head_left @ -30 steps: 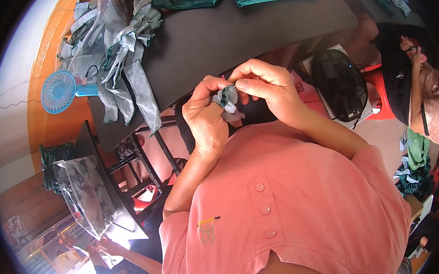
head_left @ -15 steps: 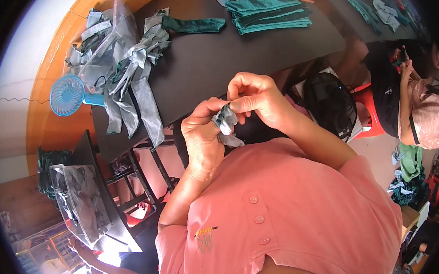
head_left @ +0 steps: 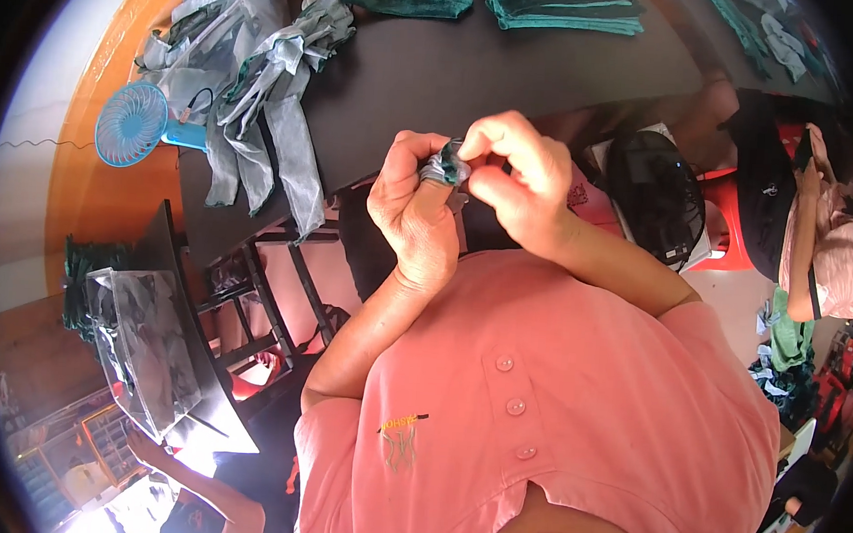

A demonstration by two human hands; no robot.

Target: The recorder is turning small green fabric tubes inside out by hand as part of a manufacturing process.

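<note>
A pink short-sleeved shirt (head_left: 622, 393) has three pale buttons (head_left: 516, 406).

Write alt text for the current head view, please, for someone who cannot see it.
A person's left hand holds bunched grey-and-green fabric, with the right hand close beside it. On the dark table ahead lie tangled greyish strips and a stack of green cloth, with a blue fan at left.

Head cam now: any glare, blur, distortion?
Head view: fisheye bows the orange panel, corners go black; head view, lower left: glare blows out beside the clear bag; head view, centre: right hand looks blurred, left hand crisper.
</note>
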